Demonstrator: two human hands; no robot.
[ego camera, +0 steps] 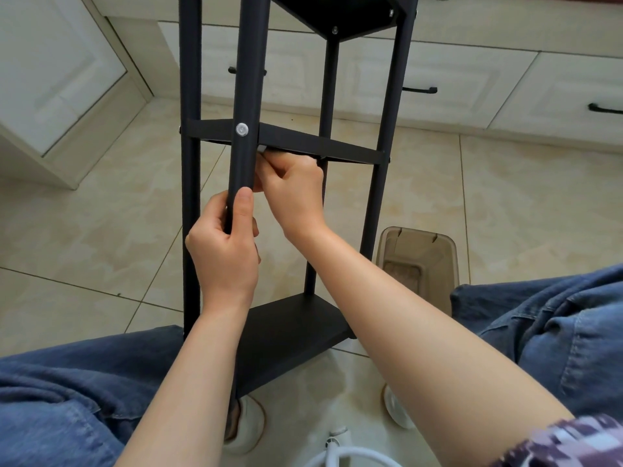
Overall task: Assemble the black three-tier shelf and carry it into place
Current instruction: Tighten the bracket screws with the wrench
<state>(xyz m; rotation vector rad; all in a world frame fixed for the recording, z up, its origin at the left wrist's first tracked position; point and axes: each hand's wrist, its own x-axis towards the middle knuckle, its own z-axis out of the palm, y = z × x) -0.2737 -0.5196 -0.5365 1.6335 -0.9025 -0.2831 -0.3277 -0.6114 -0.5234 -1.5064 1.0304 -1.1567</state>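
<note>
The black three-tier shelf point(391, 106) stands upright on the tiled floor between my knees, with four round posts and three boards. My left hand point(224, 251) grips the near front post point(244, 96) below the middle board point(320, 144). A silver bolt head point(241, 129) shows on that post at the board's level. My right hand point(291, 190) is curled just under the middle board behind the post and pinches a small pale part there; what it is I cannot tell. The bottom board point(290, 332) lies below my forearms.
White cabinet drawers with black handles point(419, 90) run along the back. A white cabinet side point(50, 79) stands at the left. A translucent brown plastic box point(418, 261) sits on the floor right of the shelf. My denim-clad legs flank the shelf; white shoes point(247, 426) sit near its base.
</note>
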